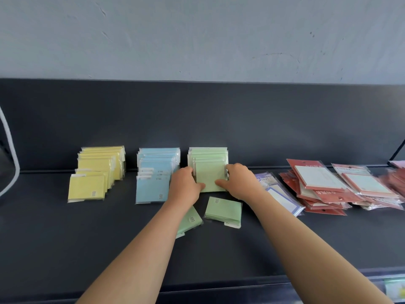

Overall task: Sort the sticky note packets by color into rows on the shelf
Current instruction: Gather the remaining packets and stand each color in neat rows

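Observation:
On the dark shelf (65, 238) stand three rows of sticky note packets: a yellow row (96, 172) at the left, a blue row (155, 174) in the middle, a green row (208, 159) to its right. My left hand (185, 186) and my right hand (240, 181) both grip the front green packet (210, 178) of the green row, one on each side edge. Two loose green packets lie flat in front of the row: one (224, 211) under my right wrist, another (190, 220) partly hidden by my left forearm.
A blue-and-white packet (280, 196) lies just right of my right hand. Beyond it is a loose heap of red packets (324, 187) reaching the right edge. A white curved object (9, 154) stands at the far left. The shelf's back panel rises behind the rows.

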The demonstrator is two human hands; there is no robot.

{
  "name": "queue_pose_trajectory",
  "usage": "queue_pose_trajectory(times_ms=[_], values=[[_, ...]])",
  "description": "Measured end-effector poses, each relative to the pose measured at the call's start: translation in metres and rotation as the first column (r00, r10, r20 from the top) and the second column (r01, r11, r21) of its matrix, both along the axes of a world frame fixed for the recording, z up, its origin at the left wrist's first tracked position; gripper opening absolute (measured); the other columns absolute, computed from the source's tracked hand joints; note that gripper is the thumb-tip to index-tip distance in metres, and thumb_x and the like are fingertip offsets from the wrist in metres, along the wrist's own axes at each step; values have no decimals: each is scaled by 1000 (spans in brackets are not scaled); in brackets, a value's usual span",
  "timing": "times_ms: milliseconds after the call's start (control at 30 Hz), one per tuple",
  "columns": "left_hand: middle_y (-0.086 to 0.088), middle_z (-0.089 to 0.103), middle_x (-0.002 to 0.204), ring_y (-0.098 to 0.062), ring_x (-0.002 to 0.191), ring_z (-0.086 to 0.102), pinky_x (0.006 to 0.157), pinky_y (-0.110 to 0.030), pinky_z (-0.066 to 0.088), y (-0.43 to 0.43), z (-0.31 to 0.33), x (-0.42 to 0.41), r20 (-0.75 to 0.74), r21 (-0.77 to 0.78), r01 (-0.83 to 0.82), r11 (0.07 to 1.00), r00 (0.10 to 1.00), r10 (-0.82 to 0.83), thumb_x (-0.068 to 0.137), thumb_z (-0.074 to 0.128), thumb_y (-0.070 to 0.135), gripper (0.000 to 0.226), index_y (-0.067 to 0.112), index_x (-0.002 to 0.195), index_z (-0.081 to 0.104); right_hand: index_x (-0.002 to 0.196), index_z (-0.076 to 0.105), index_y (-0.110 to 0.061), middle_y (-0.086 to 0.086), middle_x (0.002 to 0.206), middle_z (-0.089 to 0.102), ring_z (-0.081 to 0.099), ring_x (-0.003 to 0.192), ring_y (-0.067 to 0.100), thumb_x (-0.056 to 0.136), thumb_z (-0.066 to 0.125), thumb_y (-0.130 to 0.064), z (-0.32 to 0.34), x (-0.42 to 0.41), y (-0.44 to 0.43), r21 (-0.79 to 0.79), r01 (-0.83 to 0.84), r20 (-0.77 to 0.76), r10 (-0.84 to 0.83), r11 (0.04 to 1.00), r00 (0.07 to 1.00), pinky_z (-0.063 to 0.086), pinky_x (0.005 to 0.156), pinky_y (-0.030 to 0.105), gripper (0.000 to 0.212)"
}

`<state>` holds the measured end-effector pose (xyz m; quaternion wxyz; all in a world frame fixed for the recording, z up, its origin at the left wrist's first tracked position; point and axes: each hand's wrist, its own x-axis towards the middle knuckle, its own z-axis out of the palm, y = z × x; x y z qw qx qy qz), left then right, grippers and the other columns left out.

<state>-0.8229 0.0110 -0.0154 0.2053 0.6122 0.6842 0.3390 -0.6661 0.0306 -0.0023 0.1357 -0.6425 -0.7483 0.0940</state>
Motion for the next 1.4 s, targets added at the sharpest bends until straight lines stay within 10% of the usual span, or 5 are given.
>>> queue_pose_trajectory(times_ms=[300,433,900,1133,1400], values=[[-3,55,88,-18,77,50,58,-25,35,-5,6,-3,-32,47,-4,999,999,5,87,69,24,24,8,82,51,100,53,-14,2,92,56,47,83,19,89,57,-42,-10,9,-1,89,-29,-1,29,996,1000,27,110,38,31],[-5,60,100,-20,89,58,74,-31,49,-12,14,-6,-57,80,20,997,998,-15,89,65,25,22,7,100,59,107,56,-14,4,105,61,55,102,23,96,43,-36,-8,13,-8,136,-19,34,14,991,999,17,116,39,28],[-1,49,137,-20,124,47,94,-30,41,-73,20,-19,-270,-138,133,981,948,-166,86,67,38,57,15,136,49,87,58,-16,7,118,54,52,109,29,92,47,-34,-8,54,-43,3,75,186,-74,997,980,36,93,35,22],[-3,52,132,-22,116,51,94,-34,47,-95,31,-48,-429,-376,71,924,870,-241,85,68,41,56,13,130,52,119,61,-9,9,123,59,50,117,29,93,55,-35,9,30,-74,-49,-113,22,114,992,993,36,101,34,38],[-2,47,121,-19,101,54,79,-30,49,-106,31,-52,-277,-323,77,943,945,-172,75,81,30,55,20,120,53,132,52,-18,5,126,47,54,108,24,81,70,-29,9,15,-89,-124,-97,-60,90,988,994,48,91,35,55]])
